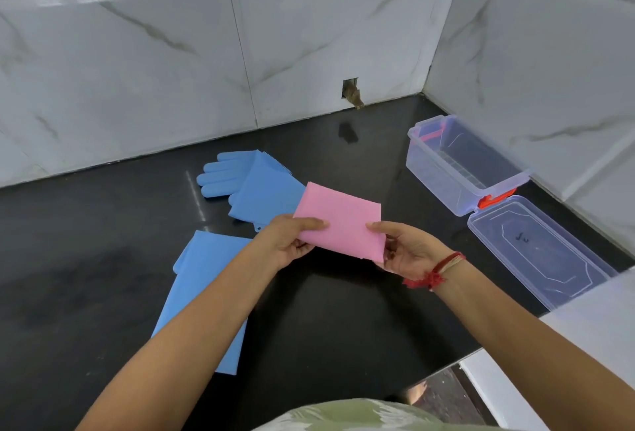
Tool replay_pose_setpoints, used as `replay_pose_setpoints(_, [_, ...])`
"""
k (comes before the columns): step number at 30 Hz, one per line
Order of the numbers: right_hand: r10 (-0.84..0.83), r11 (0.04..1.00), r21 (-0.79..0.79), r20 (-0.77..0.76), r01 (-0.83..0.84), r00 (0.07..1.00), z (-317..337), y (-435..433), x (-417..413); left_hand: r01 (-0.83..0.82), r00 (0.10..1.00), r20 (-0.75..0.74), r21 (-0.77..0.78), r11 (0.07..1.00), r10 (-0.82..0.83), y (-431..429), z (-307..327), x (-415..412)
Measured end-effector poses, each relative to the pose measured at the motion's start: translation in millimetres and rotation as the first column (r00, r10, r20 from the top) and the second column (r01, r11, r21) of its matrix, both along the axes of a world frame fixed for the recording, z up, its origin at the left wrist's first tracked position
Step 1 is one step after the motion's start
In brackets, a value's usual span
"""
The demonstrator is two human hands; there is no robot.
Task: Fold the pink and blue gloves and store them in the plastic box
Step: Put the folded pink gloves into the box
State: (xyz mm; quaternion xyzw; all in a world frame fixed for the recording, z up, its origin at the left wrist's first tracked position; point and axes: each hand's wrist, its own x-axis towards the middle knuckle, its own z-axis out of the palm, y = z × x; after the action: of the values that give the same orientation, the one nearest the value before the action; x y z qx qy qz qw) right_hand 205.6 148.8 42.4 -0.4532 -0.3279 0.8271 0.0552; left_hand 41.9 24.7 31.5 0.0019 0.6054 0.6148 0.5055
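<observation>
Both hands, left hand (pixel 288 241) and right hand (pixel 409 252), have fingers clamped on opposite edges of the folded pink glove (pixel 340 221), held above the table (pixel 86 259). It looks light, floppy and rubbery; gripping the folded edges should stop it springing open before the plastic box (pixel 443 183).

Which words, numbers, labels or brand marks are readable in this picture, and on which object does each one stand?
Lid of the plastic box: a small dark mark near its middle, too small and blurred to read.
Pink glove, blue gloves and wall tiles: no text visible.
</observation>
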Motion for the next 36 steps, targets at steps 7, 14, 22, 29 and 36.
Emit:
replay_pose_setpoints(7, [0.007, 0.998, -0.056, -0.344, -0.028, 0.939, 12, 12, 7, 0.238, 0.971, -0.068, 0.156, 0.959, -0.23, 35, 38, -11])
replay_pose_setpoints(14, [0.086, 0.954, 0.294, -0.439, 0.052, 0.894, 47, 72, 24, 0.48, 0.863, -0.258, 0.145, 0.865, -0.435, 120, 93, -13])
replay_pose_setpoints(22, [0.093, 0.877, 0.473, -0.341, 0.085, 0.935, 89, 173, 62, 0.628, 0.713, -0.401, 0.0, 0.778, -0.575, 250, 126, 15])
replay_pose_setpoints(29, [0.109, 0.844, 0.532, -0.053, -0.065, 0.993, 74, 224, 69, 0.671, 0.468, -0.502, -0.334, 0.662, -0.728, 310, 101, 28])
replay_pose_setpoints(36, [0.248, 0.67, 0.6, 0.372, -0.436, 0.894, 55, 239, 48, 0.582, 0.1, -0.533, -0.653, 0.484, -0.84, 327, 80, 28])
